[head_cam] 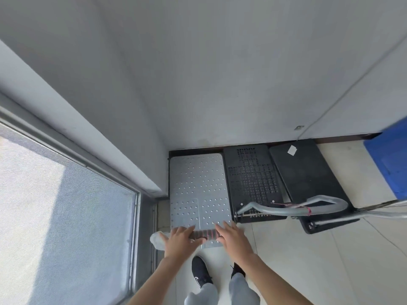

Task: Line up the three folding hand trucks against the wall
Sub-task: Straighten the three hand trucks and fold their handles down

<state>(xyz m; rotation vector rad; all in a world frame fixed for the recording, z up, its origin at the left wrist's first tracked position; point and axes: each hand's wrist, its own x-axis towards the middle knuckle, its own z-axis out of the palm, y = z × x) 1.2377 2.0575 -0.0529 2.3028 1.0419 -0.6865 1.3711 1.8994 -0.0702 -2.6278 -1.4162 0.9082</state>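
Both hands sit closest to view, at the near edge of the silver hand truck. The left hand curls its fingers around the dark handle bar; the right hand rests on the same bar with fingers stretched forward, though whether it truly grips is hard to tell. That silver platform lies flat in the corner, its far edge at the wall. Just right of it lies a perforated black hand truck, then a plain black hand truck, angled slightly. A blue bin stands far right.
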